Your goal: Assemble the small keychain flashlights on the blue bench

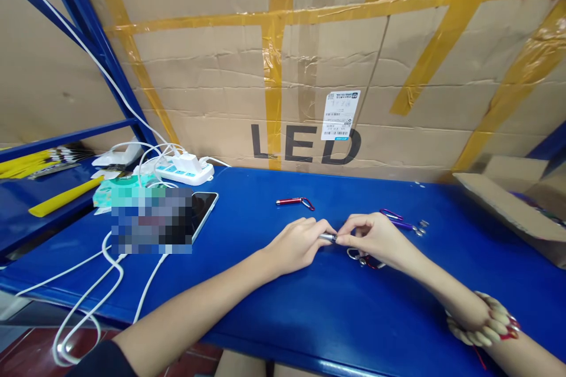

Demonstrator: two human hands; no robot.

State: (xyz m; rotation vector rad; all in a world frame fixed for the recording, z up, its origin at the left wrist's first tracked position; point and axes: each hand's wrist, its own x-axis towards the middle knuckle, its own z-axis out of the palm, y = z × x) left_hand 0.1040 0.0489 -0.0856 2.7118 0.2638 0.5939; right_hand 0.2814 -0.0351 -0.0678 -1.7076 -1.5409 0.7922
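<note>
My left hand (300,244) is closed around a small silver metal tube (327,237), with one end sticking out past the fingertips. At that end, my right hand (369,238) pinches with thumb and fingers; any smaller part between them is hidden. Just under the right hand lie a silver ring-shaped clip (352,254) and something red, partly covered. Beyond both hands rests a red keychain tube (289,201) with a carabiner clip. Behind the right wrist is a purple keychain tube (404,225) with its own clip, beside several tiny silver pieces (420,230).
A blue tabletop (265,294) carries everything. On the left are a white power strip (190,174) with tangled cables, a phone (204,212) and a blurred-out area. A cardboard sheet marked LED (212,88) stands behind. At right is an open cardboard box (513,206).
</note>
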